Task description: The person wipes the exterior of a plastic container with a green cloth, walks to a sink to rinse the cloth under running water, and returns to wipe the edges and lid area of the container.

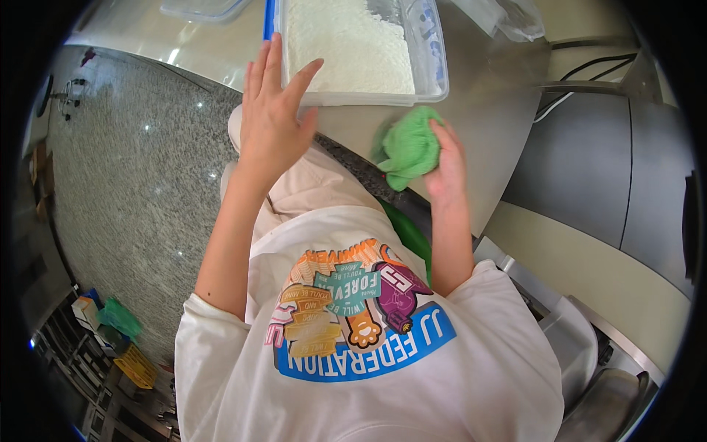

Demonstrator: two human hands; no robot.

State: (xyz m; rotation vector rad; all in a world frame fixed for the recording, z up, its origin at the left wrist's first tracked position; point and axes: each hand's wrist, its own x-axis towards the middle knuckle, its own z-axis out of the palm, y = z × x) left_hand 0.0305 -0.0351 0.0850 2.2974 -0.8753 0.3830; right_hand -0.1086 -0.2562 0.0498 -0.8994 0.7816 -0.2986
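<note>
A crumpled green cloth [411, 146] is gripped in my right hand [450, 160], over the worktop near its front edge. The cloth is blurred. My left hand [276, 119] has its back up and its thumb spread from the fingers, with nothing held in it. Its fingertips overlap the near left corner of a clear plastic container [359, 99] with a blue strip along its left side; whether they touch is unclear. White powder [348, 50] fills most of the container's bottom, and a bare patch shows at the far right. The container's far end is cut off.
A clear plastic lid or box [204, 8] lies at the far left of the worktop [486, 110]. Clear plastic bags [511, 16] lie at the far right. Black cables [591, 69] run beside a metal cabinet [574, 160]. A yellow crate [135, 367] stands on the floor [132, 154].
</note>
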